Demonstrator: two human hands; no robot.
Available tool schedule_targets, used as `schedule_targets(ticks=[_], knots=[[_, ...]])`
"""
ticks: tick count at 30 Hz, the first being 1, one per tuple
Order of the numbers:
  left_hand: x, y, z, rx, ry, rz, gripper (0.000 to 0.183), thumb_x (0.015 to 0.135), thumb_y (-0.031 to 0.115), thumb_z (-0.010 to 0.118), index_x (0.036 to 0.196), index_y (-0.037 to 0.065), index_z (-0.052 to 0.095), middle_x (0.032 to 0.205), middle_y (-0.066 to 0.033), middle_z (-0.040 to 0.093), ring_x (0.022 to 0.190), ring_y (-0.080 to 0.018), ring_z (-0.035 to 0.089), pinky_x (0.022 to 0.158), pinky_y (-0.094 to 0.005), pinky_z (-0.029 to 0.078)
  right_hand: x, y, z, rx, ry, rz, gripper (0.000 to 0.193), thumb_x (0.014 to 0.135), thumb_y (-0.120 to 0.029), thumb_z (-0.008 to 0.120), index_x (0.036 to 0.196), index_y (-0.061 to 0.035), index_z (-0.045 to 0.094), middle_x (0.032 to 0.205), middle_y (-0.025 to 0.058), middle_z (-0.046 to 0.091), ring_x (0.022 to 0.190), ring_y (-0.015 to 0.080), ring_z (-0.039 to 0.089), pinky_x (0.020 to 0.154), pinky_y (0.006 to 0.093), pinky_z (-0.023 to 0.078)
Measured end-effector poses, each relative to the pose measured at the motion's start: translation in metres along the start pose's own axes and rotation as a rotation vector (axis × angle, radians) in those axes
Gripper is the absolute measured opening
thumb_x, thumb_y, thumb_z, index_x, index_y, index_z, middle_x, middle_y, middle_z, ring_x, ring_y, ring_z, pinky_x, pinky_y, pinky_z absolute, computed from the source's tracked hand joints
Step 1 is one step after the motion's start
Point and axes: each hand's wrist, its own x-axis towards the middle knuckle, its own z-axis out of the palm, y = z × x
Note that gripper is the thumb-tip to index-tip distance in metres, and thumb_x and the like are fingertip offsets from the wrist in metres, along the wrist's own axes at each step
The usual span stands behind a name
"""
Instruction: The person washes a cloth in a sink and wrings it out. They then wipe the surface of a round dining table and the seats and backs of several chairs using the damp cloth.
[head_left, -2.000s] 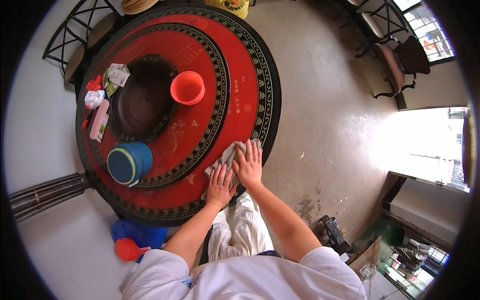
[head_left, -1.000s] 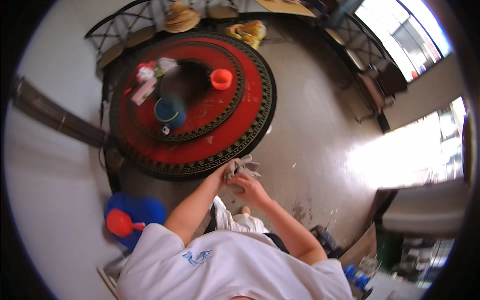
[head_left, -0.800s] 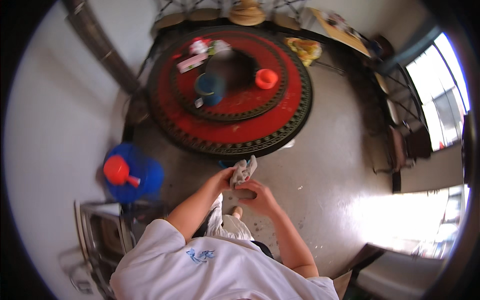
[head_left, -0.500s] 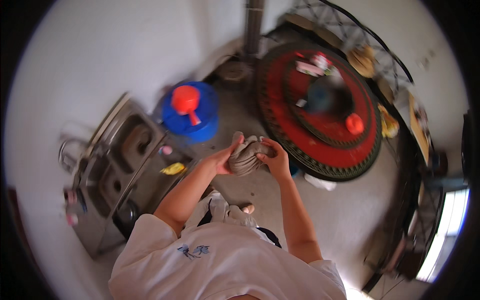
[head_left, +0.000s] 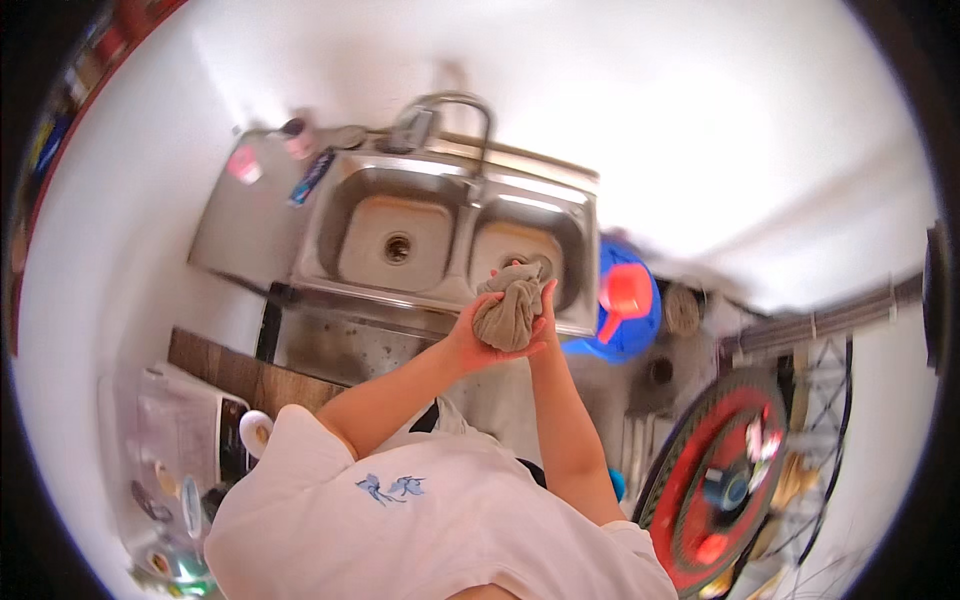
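A bunched grey-brown cloth (head_left: 510, 308) is held between my two hands in front of the sink's right basin. My left hand (head_left: 474, 338) cups it from the left and below, fingers wrapped round it. On its other side, my right hand (head_left: 544, 318) presses against the cloth; part of its fingers is hidden behind the folds. Just beyond is the steel double sink (head_left: 459, 240), with a curved faucet (head_left: 488, 125) at its back edge.
A blue bucket (head_left: 648, 335) with a red dipper (head_left: 626, 292) across it stands right of the sink. Farther right is a round red table (head_left: 668, 520). Left of the basins, a pink cup (head_left: 243, 163) and a toothpaste tube (head_left: 312, 178) lie on the steel counter (head_left: 235, 225).
My view has swung left from the round table to the sink. The cloth, earlier folded in layers between both hands, is now bunched into a tighter lump.
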Motion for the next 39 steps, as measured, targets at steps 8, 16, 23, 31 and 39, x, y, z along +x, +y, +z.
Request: schedule_targets(ticks=[8, 16, 23, 31, 39], knots=[[-0.049, 0.128, -0.025, -0.372, -0.176, 0.479, 0.047, 0.093, 0.036, 0.055, 0.128, 0.003, 0.056, 0.117, -0.0145, 0.062, 0.104, -0.0284, 0.063, 0.088, -0.043, 0.056, 0.17, 0.074, 0.055, -0.31, -0.053, 0.472, 0.066, 0.1, -0.052, 0.054, 0.153, -0.0164, 0.036, 0.127, 0.0061, 0.063, 0.115, 0.0215, 0.062, 0.103, 0.039, 0.049], [-0.026, 0.165, 0.009, 0.057, 0.467, 0.844, 0.061, 0.098, 0.054, 0.05, 0.135, 0.006, 0.053, 0.132, -0.0129, 0.059, 0.117, -0.0291, 0.058, 0.098, -0.0442, 0.049, 0.253, 0.046, 0.03, -1.779, -0.187, -0.581, 0.044, 0.09, -0.028, 0.074, 0.128, -0.0086, 0.063, 0.109, 0.0115, 0.07, 0.089, 0.0246, 0.067, 0.084, 0.038, 0.054], [0.033, 0.244, -0.008, 0.652, 1.146, 0.895, 0.081, 0.094, 0.064, 0.054, 0.147, 0.004, 0.045, 0.144, -0.0141, 0.052, 0.13, -0.0268, 0.051, 0.105, -0.0444, 0.041, 0.288, -0.022, -0.024, -2.054, -0.006, -0.321, 0.028, 0.087, -0.018, 0.073, 0.113, -0.009, 0.071, 0.092, 0.015, 0.072, 0.084, 0.0337, 0.069, 0.078, 0.043, 0.054], [0.053, 0.282, 0.017, 0.744, 1.186, 1.296, 0.058, 0.093, 0.035, 0.068, 0.136, -0.002, 0.054, 0.127, -0.0178, 0.063, 0.116, -0.029, 0.06, 0.096, -0.0395, 0.046, 0.283, -0.016, -0.046, -2.119, -0.115, -0.576, 0.021, 0.09, -0.014, 0.067, 0.111, -0.0128, 0.072, 0.091, 0.015, 0.073, 0.079, 0.036, 0.069, 0.068, 0.0441, 0.054], [0.07, 0.298, 0.0, 0.666, 0.944, 1.135, 0.045, 0.085, 0.005, 0.068, 0.128, -0.001, 0.056, 0.11, -0.0107, 0.066, 0.093, -0.0197, 0.062, 0.078, -0.0359, 0.05, 0.284, -0.016, -0.049, -2.105, -0.104, -0.62, 0.017, 0.09, -0.014, 0.068, 0.106, -0.0121, 0.073, 0.083, 0.0158, 0.071, 0.073, 0.0351, 0.069, 0.065, 0.0406, 0.054]])
